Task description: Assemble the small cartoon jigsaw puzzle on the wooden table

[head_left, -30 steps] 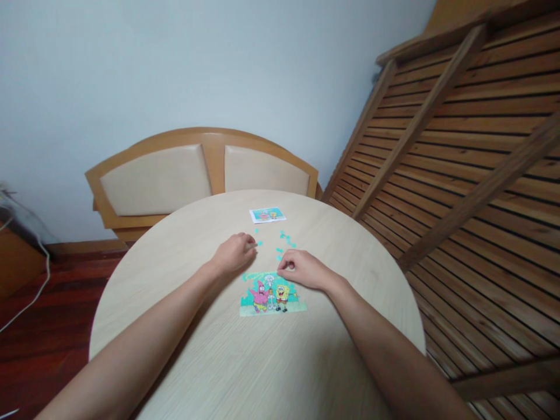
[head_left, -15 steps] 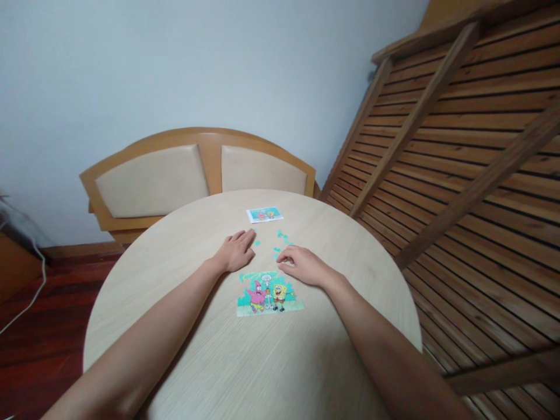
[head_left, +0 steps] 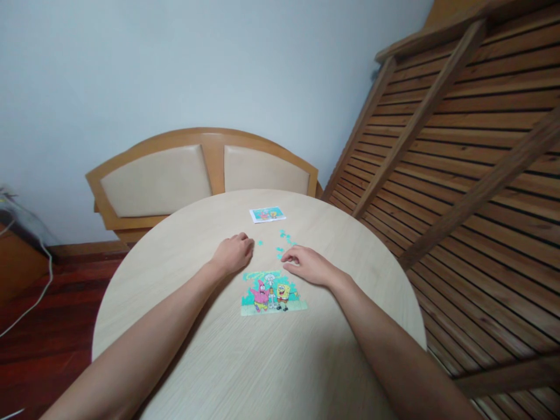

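A partly assembled jigsaw puzzle (head_left: 273,297) lies flat on the round table, showing a pink starfish, a grey-blue figure and a yellow square character. My left hand (head_left: 234,254) rests just beyond its upper left edge, fingers curled in around a small puzzle piece that they hide. Beyond the puzzle's upper right corner is my right hand (head_left: 308,265), its fingers bent and the thumb apart from them, with nothing visible between. Close to its fingertips are loose turquoise puzzle pieces (head_left: 280,249). One single loose piece (head_left: 260,242) lies right of my left hand.
A picture card (head_left: 268,214) with the same characters lies farther back on the pale wooden table (head_left: 188,227). Behind it stands a headboard (head_left: 214,163) with cream panels. A slatted wooden frame (head_left: 437,175) leans at the right. A white cable (head_left: 50,274) hangs at the left.
My left hand has drawn its outstretched fingers back into a curl, and the piece at its fingertips is out of sight. My right hand has hardly moved. The view has shifted slightly.
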The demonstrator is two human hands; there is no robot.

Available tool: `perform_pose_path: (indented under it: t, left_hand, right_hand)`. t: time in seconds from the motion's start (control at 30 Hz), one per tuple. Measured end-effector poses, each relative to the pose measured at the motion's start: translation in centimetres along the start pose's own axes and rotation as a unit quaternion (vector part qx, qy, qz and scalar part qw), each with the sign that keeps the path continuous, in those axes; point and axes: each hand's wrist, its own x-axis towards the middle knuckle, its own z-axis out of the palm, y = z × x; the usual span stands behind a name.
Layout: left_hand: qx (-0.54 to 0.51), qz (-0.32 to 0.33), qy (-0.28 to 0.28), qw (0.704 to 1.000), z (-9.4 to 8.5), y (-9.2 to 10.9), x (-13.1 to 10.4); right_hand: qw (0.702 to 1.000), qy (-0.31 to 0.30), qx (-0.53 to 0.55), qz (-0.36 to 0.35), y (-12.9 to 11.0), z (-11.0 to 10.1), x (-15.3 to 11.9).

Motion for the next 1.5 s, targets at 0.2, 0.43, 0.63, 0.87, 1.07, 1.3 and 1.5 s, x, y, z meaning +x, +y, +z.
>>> perform_pose_path:
  t: [0.2, 0.43, 0.63, 0.87, 1.07, 1.3, 1.5]
  left_hand:
    - [-0.037, -0.007, -0.019, 0.999, 0.1, -2.3, 0.5]
    - [-0.077, -0.013, -0.039, 0.996, -0.1, -3.0, 0.7]
    - [-0.118, -0.021, -0.063, 0.991, -0.9, -2.0, 0.3]
    - [-0.155, 0.005, -0.109, 0.982, -1.7, -1.5, 0.2]
    - [-0.319, 0.022, -0.09, 0.943, -1.9, -0.8, 0.3]
    - [-0.53, 0.038, -0.131, 0.837, -1.6, 1.7, 0.0]
    - [-0.566, 0.072, -0.139, 0.81, -1.0, 3.2, 0.1]
  right_hand:
    - [1.0, -0.001, 0.001, -0.001, 0.3, -0.1, 0.0]
    - [1.0, -0.001, 0.003, 0.008, 0.3, -0.2, -0.1]
    - [1.0, -0.005, 0.001, 0.001, 0.3, -0.2, 0.0]
    - [0.998, -0.056, 0.012, -0.04, -0.3, -0.9, -0.4]
    - [0.998, -0.052, 0.005, -0.047, -0.5, -0.7, -0.3]
    - [0.997, 0.006, 0.077, -0.025, -1.3, -0.2, 0.2]
    - [0.975, 0.009, 0.223, -0.014, -2.0, 0.4, 0.3]
